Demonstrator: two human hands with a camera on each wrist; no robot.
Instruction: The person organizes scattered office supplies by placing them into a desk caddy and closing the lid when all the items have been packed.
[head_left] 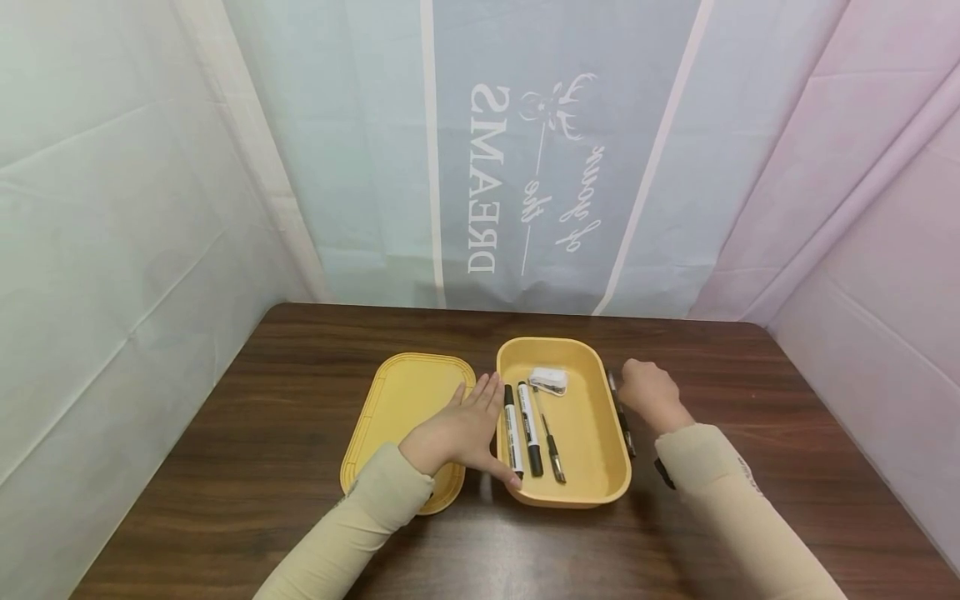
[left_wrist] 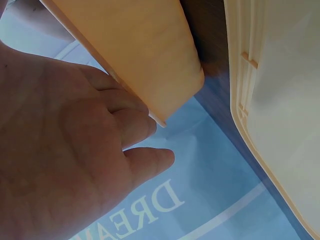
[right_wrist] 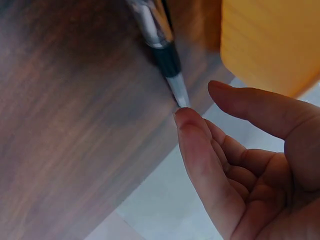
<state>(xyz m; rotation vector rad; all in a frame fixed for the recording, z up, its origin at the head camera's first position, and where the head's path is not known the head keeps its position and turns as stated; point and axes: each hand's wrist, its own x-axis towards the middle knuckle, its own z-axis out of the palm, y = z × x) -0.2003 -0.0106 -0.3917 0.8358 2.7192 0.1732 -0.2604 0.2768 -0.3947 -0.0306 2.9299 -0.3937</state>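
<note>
A yellow box (head_left: 588, 450) stands uncovered on the table. My left hand (head_left: 461, 429) lies along its left rim with straight fingers, thumb spread toward the near corner. Inside are two black-and-white markers (head_left: 513, 433), a black pen (head_left: 553, 450) and a small white item (head_left: 549, 377). Close by the box's right wall, another dark pen (head_left: 622, 419) lies on the table. At its far end is my right hand (head_left: 651, 393). In the right wrist view an index fingertip (right_wrist: 187, 116) meets the end of the pen (right_wrist: 155, 35), while the thumb stands apart from it.
A yellow lid (head_left: 393, 408) lies left of the box, partly behind my left forearm. The dark wood table (head_left: 285, 433) ends at a printed curtain (head_left: 360, 167) at the back, with pale cloth walls on both sides.
</note>
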